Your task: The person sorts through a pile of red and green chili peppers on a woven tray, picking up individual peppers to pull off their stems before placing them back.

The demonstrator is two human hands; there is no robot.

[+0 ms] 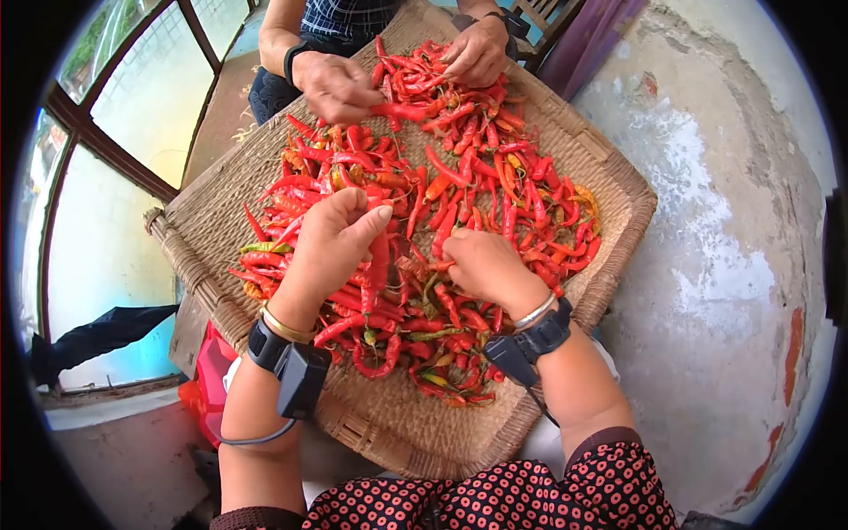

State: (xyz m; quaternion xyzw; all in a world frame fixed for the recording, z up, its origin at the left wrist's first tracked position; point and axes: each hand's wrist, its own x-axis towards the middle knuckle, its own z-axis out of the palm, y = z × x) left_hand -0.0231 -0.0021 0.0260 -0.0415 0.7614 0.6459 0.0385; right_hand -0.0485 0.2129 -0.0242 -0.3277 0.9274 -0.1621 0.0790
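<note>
A heap of red chili peppers (353, 309), with a few yellow and green ones among them, covers much of a woven basket tray (433, 433). Above the left part of the heap, my left hand (334, 237) is closed, thumb against bent fingers. A red chili pepper (378, 265) hangs down from its fingertips. My right hand (491, 269) is low over the middle of the heap with fingers curled together. Its fingertips are among the peppers, and whatever they grip is hidden.
Across the tray, another person's two hands (336, 87) handle peppers at the far end. A rough plaster wall (707, 265) stands at the right and framed windows (115, 256) at the left. A red plastic bag (208, 389) and a dark folded cloth or umbrella (102, 340) are at lower left.
</note>
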